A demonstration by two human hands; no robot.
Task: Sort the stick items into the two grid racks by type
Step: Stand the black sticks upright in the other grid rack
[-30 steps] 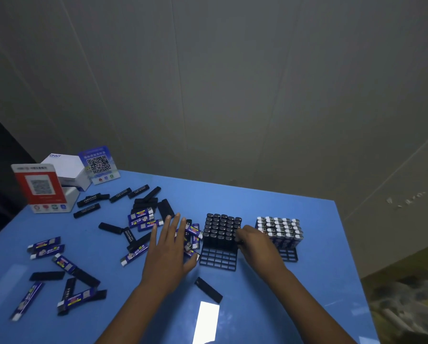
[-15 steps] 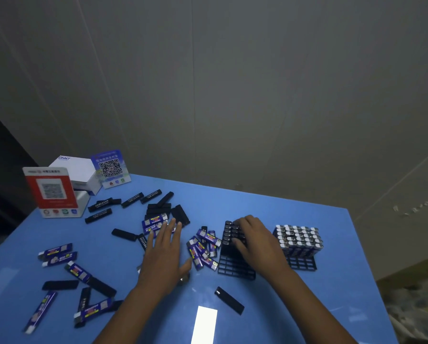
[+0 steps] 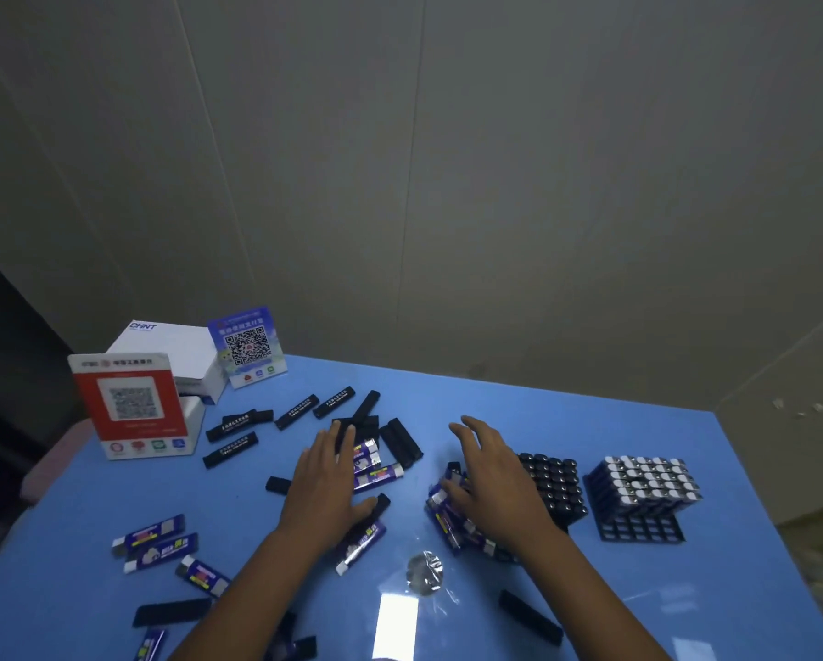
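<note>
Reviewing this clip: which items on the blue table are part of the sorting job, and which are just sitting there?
Part of the job:
- loose black sticks
- loose blue-labelled sticks
- rack of black sticks
- rack of white-capped sticks
- left hand and right hand, both spread over the piles

Just lying about:
- red QR sign
- blue QR sign
- white box
- crumpled clear wrapper

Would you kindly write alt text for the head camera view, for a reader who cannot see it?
A person's left hand and right hand spread over loose black sticks and blue-labelled sticks on a blue table. Right of them stand a black grid rack of black sticks and another of white-capped sticks.
</note>
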